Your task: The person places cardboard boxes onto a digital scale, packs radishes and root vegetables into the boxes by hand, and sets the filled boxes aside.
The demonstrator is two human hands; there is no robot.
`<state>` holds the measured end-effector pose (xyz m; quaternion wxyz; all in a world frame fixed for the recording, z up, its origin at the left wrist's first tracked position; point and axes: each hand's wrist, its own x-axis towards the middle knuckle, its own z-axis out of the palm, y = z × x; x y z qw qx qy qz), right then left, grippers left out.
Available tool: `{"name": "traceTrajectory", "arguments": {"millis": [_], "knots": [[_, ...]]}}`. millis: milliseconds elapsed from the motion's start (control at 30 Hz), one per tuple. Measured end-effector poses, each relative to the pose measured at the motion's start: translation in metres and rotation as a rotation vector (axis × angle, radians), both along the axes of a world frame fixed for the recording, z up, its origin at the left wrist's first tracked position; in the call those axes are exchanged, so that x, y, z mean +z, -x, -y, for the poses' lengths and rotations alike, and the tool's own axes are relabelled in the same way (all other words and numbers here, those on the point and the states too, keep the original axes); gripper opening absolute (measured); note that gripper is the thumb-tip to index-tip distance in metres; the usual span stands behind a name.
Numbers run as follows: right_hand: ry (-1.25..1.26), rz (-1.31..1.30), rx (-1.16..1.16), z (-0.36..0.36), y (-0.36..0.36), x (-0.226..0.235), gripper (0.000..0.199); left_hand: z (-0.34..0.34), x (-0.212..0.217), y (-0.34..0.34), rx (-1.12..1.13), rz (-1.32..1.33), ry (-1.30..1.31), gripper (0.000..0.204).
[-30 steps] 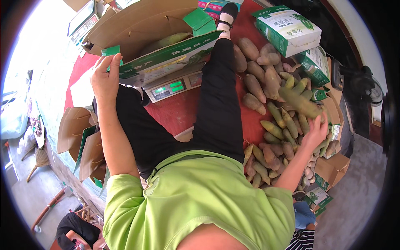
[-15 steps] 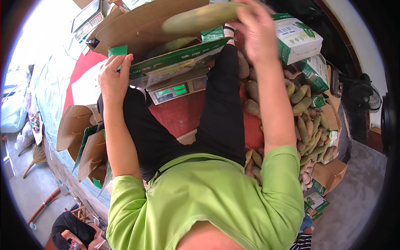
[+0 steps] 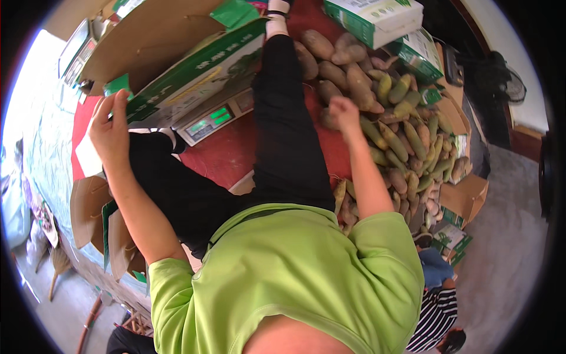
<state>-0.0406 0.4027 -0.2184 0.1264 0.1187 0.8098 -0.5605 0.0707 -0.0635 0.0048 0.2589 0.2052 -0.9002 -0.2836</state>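
Note:
My left hand (image 3: 111,121) grips the near left corner of a green and white cardboard box (image 3: 197,82), its fingers closed on the edge. The box has raised brown flaps (image 3: 150,44) and rests on a digital scale (image 3: 206,125) with a lit green display, between my legs. Only a sliver of a pale green radish shows inside; the front panel hides the rest. Out to the right, my right hand (image 3: 345,115) is over a heap of green radishes (image 3: 407,135), fingers curled in, with no radish visible in them. Browner, thicker roots (image 3: 348,76) lie at the heap's far side.
Green and white boxes (image 3: 377,20) stand beyond the heap, near a black fan (image 3: 507,82). Open brown cartons (image 3: 88,206) stand at my left. Red cloth (image 3: 227,156) covers the floor between my legs. Another person in a striped shirt (image 3: 435,318) is at the lower right.
The long green radish my right hand carried over the box is no longer in it. That hand has come down to the heap. The view has shifted; my left hand still holds the box.

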Motion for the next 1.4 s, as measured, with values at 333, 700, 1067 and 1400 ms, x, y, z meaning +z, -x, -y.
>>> {"name": "traceTrajectory", "arguments": {"millis": [333, 700, 1067, 1400], "knots": [[-0.396, 0.493, 0.227, -0.090, -0.204, -0.100, 0.014, 0.012, -0.013, -0.004, 0.104, 0.031, -0.023, 0.028], [-0.257, 0.527, 0.001, -0.101, -0.235, -0.128, 0.010, 0.016, -0.010, -0.003, 0.165, -0.016, -0.032, 0.031], [-0.456, 0.682, -0.143, -0.168, -0.209, -0.083, 0.018, 0.011, -0.008, 0.001, 0.179, -0.002, -0.037, 0.029], [-0.798, 0.707, 0.175, -0.220, -0.240, -0.128, 0.028, 0.011, -0.023, 0.015, 0.103, -0.077, -0.086, 0.026]]}}
